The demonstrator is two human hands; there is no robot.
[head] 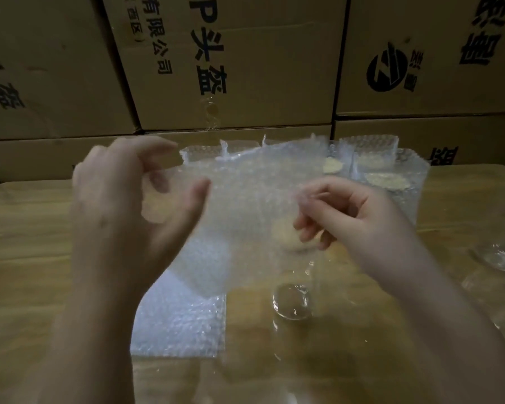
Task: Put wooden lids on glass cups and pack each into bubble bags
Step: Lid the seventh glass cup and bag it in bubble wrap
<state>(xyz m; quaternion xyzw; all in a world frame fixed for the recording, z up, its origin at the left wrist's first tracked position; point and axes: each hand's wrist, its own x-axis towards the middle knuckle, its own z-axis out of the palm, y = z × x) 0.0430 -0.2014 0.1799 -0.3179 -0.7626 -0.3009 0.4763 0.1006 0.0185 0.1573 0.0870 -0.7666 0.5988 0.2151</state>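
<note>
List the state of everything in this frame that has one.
bubble bag, held up off the table.
left hand, grips its left edge.
right hand, pinches its right side.
glass cup, upright on the table, unbagged, top blurred.
spare bags, flat in a stack.
packed cups, bagged, lidded, upright at the back.

Warehouse / packing stn. Stacked printed cardboard cartons (245,68) as back wall, wood-grain worktable (27,228) in front. Pile of flat bubble bags (178,325) on top, bagged lidded cups (385,176) lined at rear.
</note>
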